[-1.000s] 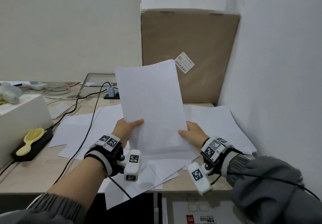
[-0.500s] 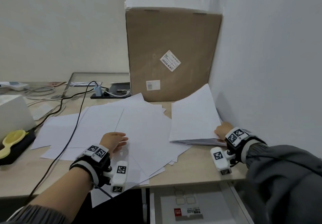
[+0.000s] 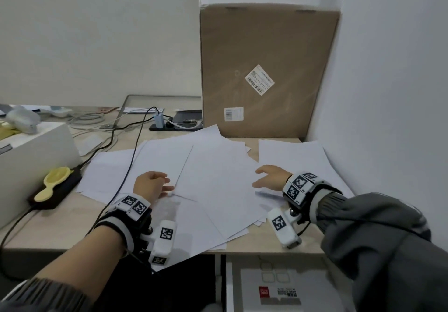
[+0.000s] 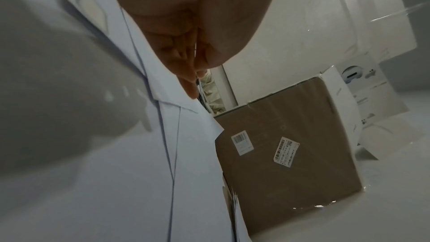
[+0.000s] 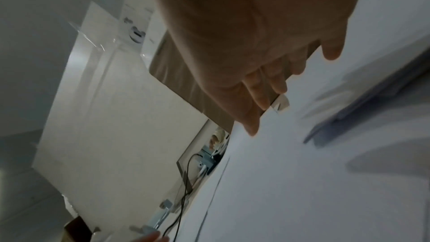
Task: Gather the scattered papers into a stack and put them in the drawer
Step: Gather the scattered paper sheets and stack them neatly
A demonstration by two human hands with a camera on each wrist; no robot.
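Several white sheets of paper (image 3: 218,180) lie spread and overlapping across the wooden desk (image 3: 65,226). A tidier pile of sheets (image 3: 300,158) lies flat at the right, by the wall. My left hand (image 3: 167,185) rests on the left sheets with loose fingers and holds nothing; in the left wrist view its fingers (image 4: 186,73) lie against the paper (image 4: 139,172). My right hand (image 3: 258,178) hovers with straight, spread fingers over the seam between the middle sheets and the right pile. From the right wrist, its fingers (image 5: 267,98) are held out just above the paper (image 5: 302,172).
A tall cardboard box (image 3: 264,74) stands behind the papers. A black cable (image 3: 128,163) crosses the left sheets. A white box (image 3: 34,156) and a yellow tool on a black slab (image 3: 54,180) sit at the left. A white unit (image 3: 269,285) shows below the desk edge.
One second ago both hands held a sheet upright. The right hand then laid it on the right pile and has now moved left, empty; the left hand dropped onto the left sheets.
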